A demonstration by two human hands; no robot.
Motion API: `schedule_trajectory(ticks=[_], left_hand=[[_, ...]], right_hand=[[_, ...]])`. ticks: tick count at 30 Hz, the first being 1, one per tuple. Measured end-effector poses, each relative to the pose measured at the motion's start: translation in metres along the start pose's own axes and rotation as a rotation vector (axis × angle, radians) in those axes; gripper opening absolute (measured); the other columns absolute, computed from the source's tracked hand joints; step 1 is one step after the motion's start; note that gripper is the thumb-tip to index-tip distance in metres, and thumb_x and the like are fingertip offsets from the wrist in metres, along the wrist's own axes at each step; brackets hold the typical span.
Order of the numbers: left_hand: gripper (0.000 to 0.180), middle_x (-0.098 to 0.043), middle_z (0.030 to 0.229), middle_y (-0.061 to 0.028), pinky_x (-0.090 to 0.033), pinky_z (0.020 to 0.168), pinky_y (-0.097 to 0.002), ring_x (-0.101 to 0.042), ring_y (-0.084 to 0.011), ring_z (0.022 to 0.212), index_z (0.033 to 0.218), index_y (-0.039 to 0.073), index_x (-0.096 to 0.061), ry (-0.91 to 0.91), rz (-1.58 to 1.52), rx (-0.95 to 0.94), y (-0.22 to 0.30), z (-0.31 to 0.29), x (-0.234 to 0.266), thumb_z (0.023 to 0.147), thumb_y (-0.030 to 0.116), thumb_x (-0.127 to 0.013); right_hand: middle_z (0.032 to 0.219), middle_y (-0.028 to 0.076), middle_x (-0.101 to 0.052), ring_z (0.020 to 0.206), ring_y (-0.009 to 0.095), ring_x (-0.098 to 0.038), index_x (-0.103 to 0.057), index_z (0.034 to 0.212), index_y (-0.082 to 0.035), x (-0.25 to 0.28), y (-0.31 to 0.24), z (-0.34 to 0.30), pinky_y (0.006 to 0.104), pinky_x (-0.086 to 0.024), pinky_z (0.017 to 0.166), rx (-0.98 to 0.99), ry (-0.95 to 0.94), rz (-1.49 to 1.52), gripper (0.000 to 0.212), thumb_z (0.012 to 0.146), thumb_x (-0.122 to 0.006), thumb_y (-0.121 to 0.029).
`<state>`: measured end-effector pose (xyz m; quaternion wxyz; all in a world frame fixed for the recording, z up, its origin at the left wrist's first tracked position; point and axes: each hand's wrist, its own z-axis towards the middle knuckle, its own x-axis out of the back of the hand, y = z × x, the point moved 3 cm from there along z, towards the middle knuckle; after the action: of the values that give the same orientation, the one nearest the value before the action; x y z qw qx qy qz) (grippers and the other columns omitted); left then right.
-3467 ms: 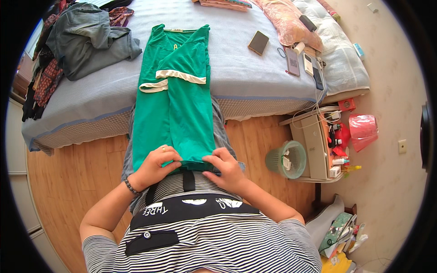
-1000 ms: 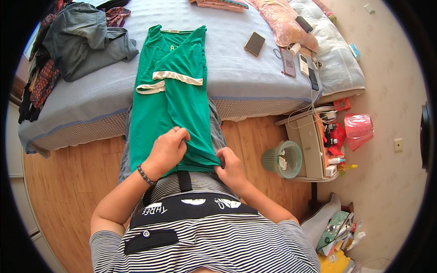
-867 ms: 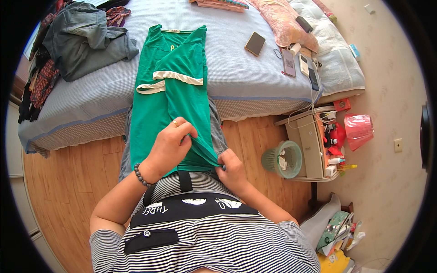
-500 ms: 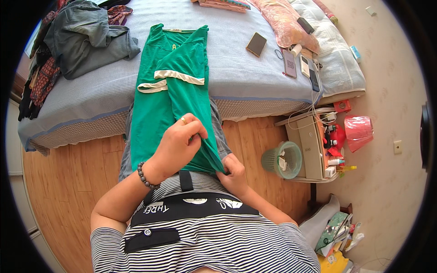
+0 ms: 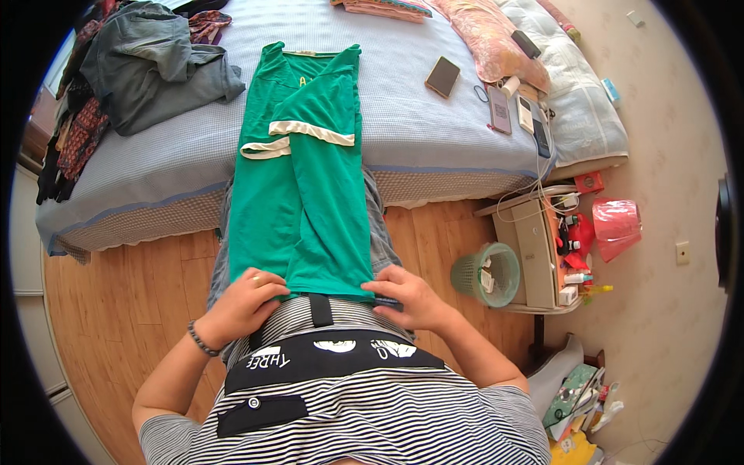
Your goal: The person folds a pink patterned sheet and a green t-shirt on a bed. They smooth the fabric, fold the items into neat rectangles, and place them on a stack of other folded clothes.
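Note:
A green T-shirt [image 5: 325, 209] with white sleeve bands lies lengthwise from the bed's edge down over my lap, its neckline at the far end. Its sides are folded inward, and one sleeve crosses the front. My left hand [image 5: 246, 304] has its fingers closed at the near hem, left of the middle. At the hem's right corner, my right hand [image 5: 412, 298] grips the cloth between thumb and fingers. The hem lies fairly straight between the two hands. Part of each hand's fingertips is hidden by the cloth or the fingers themselves.
Piled clothes [image 5: 155, 74] lie on the bed [image 5: 411, 116] at the left. Phones [image 5: 442, 77] and cables sit at the right, by a pink pillow [image 5: 496, 43]. A green wastebasket [image 5: 484, 275] stands beside a nightstand [image 5: 535, 256] with a red lampshade [image 5: 617, 229].
My left hand has moved down and left from above the shirt to its near hem. The right front panel now lies flatter over the shirt, and my right hand has shifted slightly right.

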<state>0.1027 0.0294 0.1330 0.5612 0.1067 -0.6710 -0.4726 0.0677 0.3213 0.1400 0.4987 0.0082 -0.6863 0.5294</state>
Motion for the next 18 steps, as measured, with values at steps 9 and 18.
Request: schedule_trajectory(ticks=[9,18], left_hand=[[0.051,-0.060,0.118,-0.0059,-0.033,0.106,-0.0472,-0.052,-0.0253,0.118,0.106,0.010,-0.062,0.076,0.304,-0.191,-0.044,-0.021,0.018,0.063,-0.014,-0.048],[0.032,-0.066,0.093,-0.0031,-0.051,0.073,-0.0260,-0.062,-0.0119,0.084,0.106,-0.001,-0.060,0.291,-1.034,0.293,-0.105,0.117,0.119,0.092,0.027,-0.057]], right_hand=[[0.125,0.008,-0.056,0.130,0.025,-0.041,-0.064,0.089,-0.005,-0.013,0.023,0.040,0.0495,-0.022,0.111,0.224,-0.235,-0.144,0.029,0.064,-0.059,0.008],[0.086,0.003,-0.064,0.079,0.010,-0.061,-0.061,0.097,0.000,0.068,0.073,0.177,0.0277,-0.051,0.069,-0.232,0.275,1.098,0.020,0.091,-0.057,-0.018]])
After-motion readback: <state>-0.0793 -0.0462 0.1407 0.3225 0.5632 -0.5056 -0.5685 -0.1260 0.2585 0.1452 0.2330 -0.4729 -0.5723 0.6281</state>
